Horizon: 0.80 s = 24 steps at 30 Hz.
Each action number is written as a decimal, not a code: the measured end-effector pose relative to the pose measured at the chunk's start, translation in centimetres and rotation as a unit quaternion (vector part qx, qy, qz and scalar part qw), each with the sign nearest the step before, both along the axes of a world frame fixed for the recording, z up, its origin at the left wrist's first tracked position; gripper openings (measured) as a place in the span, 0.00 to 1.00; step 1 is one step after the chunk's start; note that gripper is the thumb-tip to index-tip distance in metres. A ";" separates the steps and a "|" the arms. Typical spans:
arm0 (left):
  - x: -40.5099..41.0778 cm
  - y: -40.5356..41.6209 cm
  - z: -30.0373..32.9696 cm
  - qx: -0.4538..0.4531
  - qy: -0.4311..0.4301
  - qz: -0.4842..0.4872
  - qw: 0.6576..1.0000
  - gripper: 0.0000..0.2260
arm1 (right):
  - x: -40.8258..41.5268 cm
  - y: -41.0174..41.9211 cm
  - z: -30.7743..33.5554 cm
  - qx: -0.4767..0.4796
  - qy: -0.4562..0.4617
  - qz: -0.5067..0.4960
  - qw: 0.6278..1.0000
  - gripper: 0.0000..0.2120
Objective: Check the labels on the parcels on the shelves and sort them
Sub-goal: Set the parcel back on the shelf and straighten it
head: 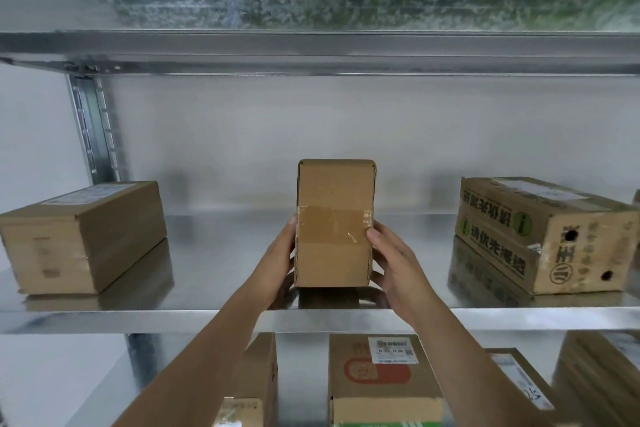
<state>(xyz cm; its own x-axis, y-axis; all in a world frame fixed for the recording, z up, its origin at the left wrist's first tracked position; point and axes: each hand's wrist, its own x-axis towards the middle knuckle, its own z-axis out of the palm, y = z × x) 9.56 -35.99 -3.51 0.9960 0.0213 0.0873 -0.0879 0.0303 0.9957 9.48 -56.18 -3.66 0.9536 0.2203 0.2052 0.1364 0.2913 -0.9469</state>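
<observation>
Galvanised metal shelf point(207, 319), front edge, middle: small taped parcel point(334, 224) stood on end, clasped at its sides between left hand point(278, 263) and right hand point(391, 263), no label visible on facing side; likely to topple if released carelessly.

Both hands, left point(278, 253) & right point(391, 263), grip upright box point(334, 222) on shelf point(214, 317); label probably hidden.

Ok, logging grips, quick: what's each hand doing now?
Left hand: holding the upright plain brown cardboard parcel.
Right hand: holding the same parcel, opposite side.
</observation>
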 end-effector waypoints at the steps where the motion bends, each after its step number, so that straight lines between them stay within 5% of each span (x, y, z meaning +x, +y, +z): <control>1: 0.0 0.0 0.0 0.000 0.002 0.002 1.000 0.35 | 0.0 0.0 0.0 0.000 0.000 -0.002 1.000 0.15; 9: 0.0 0.2 -0.2 -0.024 0.012 -0.005 1.000 0.36 | 0.4 0.2 -0.2 -0.007 0.023 -0.016 1.000 0.11; 16: -0.4 0.0 0.4 -0.010 0.023 0.004 1.000 0.33 | 0.7 1.0 0.8 -0.012 0.107 -0.035 0.994 0.23; 20: -0.2 -0.1 2.1 0.004 -0.032 0.019 0.999 0.33 | 1.0 1.3 3.2 -0.083 0.027 -0.062 0.994 0.23; 24: 0.4 1.1 5.4 0.044 -0.087 -0.006 0.995 0.31 | 1.6 0.3 6.2 -0.051 -0.022 -0.061 0.997 0.22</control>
